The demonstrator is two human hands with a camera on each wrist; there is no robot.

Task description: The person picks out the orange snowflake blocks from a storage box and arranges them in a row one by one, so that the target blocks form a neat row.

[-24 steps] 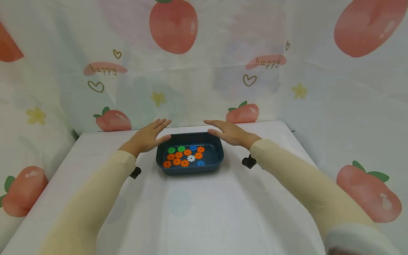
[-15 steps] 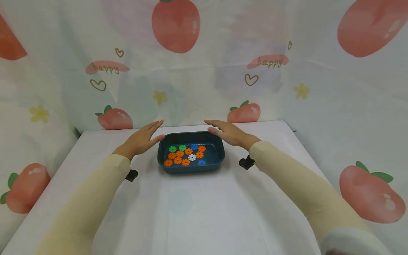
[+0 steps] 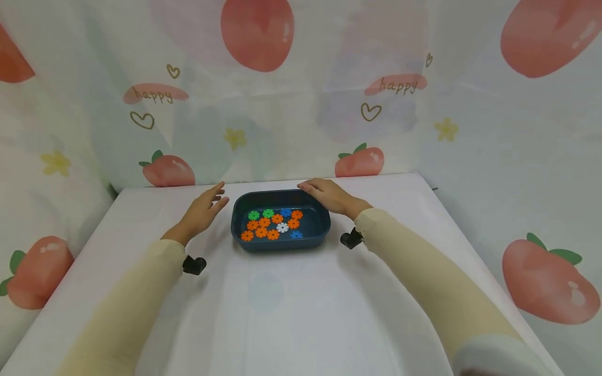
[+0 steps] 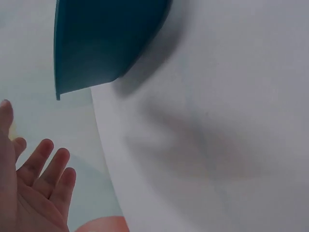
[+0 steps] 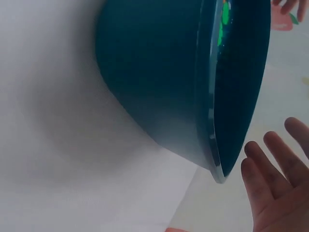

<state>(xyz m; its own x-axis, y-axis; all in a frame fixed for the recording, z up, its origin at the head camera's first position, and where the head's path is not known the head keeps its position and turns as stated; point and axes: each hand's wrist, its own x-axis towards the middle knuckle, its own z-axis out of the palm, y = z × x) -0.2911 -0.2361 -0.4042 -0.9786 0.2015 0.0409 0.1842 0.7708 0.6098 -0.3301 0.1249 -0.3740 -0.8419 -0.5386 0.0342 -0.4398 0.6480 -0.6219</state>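
Observation:
A dark teal plastic bin (image 3: pixel 281 245) stands on the white-covered table. On its floor lie several flower-shaped building discs: mostly orange ones (image 3: pixel 261 232), two green ones (image 3: pixel 268 213), two blue ones (image 3: pixel 296 235) and a white one (image 3: pixel 282 227). My left hand (image 3: pixel 199 211) hovers to the left of the bin, apart from it, with relaxed fingers and nothing held. At the bin's back right corner is my right hand (image 3: pixel 331 196), its fingers extended. In the right wrist view a narrow gap shows between the right fingers (image 5: pixel 260 179) and the bin's rim.
White cloth covers the table (image 3: pixel 282 324), which stretches in front of the bin and to both sides. Behind it hangs a curtain (image 3: pixel 282 115) printed with peaches, hearts and flowers. A small black device (image 3: pixel 194 265) sits at the left wrist, another black device (image 3: pixel 351 238) at the right.
My left hand has moved left and away from the bin's left rim. The right hand has shifted slightly left over the back right corner. Bin and discs stay put.

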